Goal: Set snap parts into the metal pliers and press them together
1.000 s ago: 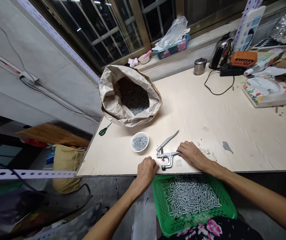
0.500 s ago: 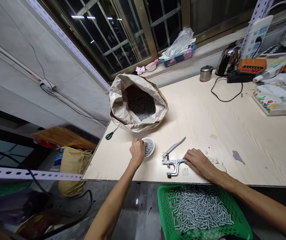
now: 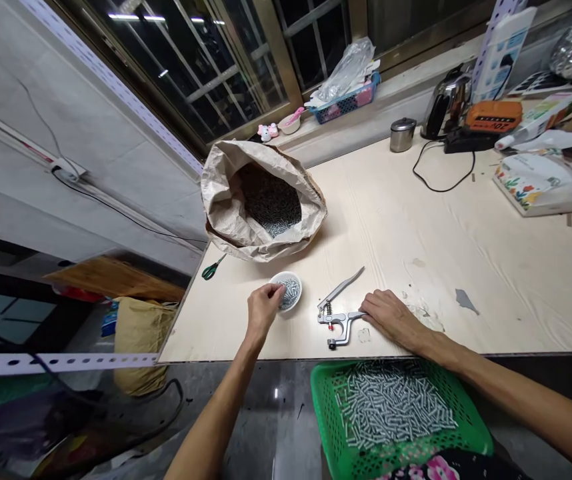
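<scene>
My left hand (image 3: 265, 308) is at the left rim of a small white bowl (image 3: 299, 305), its thumb and fingertips pinched together. Whatever is in the pinch is too small to make out. Small silvery metal pieces (image 3: 291, 291) lie in the bowl. To the right, hand-press pliers (image 3: 342, 319) lie on the table, their long upper lever raised. The fingers of my right hand (image 3: 391, 319) are closed over the end of the lower handle, with the palm resting on the tabletop.
Behind the bowl stands an open paper sack (image 3: 223, 223) with small metal pieces inside. Green-handled scissors (image 3: 211, 270) lie left of it. Below the table edge sits a green basket (image 3: 322, 410) of metal pins. A kettle (image 3: 446, 103), steel canister (image 3: 403, 135) and tissue pack (image 3: 541, 183) stand further back.
The fingers of my left hand have shifted from curled down in the bowl to a pinch at its rim. My right hand stays on the pliers' handle. The view has shifted slightly.
</scene>
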`<state>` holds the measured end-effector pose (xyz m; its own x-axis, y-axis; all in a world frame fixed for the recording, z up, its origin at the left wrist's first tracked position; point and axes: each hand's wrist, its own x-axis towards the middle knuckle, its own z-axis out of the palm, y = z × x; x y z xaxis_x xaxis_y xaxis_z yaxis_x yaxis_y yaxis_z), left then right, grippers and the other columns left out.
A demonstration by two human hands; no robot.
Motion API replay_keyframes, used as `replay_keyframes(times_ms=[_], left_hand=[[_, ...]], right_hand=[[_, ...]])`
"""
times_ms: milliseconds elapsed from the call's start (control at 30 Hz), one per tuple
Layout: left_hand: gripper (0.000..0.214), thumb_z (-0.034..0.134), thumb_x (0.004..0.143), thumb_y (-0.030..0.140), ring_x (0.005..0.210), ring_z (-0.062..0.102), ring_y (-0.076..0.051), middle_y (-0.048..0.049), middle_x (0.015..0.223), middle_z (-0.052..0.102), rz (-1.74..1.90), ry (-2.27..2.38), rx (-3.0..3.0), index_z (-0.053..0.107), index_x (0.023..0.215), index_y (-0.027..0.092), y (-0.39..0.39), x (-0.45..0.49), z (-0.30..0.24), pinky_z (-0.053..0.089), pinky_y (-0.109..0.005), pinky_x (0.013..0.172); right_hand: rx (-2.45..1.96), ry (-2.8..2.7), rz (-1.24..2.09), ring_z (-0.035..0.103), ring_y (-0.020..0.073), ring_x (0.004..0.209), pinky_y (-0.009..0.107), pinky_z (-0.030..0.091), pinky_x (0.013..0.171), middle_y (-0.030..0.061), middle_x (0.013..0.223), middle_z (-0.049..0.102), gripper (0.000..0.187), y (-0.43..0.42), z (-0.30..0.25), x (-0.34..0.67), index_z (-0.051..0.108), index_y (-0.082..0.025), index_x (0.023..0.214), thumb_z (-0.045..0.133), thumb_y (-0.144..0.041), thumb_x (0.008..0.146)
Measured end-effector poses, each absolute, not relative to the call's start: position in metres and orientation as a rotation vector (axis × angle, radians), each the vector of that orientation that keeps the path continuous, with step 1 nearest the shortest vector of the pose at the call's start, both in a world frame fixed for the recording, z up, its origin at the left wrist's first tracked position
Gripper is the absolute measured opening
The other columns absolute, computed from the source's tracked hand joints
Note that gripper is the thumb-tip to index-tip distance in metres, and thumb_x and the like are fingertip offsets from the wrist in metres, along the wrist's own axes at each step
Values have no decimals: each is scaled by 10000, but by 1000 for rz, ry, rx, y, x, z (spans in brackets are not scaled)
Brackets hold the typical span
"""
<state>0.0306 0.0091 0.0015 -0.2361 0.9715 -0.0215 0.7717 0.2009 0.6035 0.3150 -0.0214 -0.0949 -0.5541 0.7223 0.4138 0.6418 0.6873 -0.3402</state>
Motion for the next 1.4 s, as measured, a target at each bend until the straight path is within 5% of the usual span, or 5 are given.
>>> replay_keyframes(times_ms=[200, 833, 1400], left_hand=[[367, 649, 670, 469, 535, 540, -135, -29, 601, 649, 674, 1763, 1342, 722, 760, 121, -51, 79, -20, 410, -233, 528], [367, 593, 702, 491, 656, 620, -184, -63, 702, 703, 566, 1871, 1406, 703, 715, 141, -69, 94, -41, 448, -265, 621], [394, 631, 612, 516, 494, 398, -93, 23, 476, 473, 193, 1601, 1345, 582, 523, 136, -52, 82, -39, 284, -231, 510]], right_hand=[[-1013, -2405, -57, 449, 168, 742, 332, 287, 747, 17, 747, 566, 202, -23, -90, 316, 558, -184, 795, 427, -168, 947], [-1012, -2449, -231, 434, 155, 717, 343, 276, 796, 1, 722, 575, 301, -27, -78, 317, 558, -200, 771, 344, -134, 972], [-1046, -2469, 126, 442, 171, 752, 343, 254, 749, 14, 767, 592, 246, -29, -88, 320, 546, -209, 777, 383, -205, 960]])
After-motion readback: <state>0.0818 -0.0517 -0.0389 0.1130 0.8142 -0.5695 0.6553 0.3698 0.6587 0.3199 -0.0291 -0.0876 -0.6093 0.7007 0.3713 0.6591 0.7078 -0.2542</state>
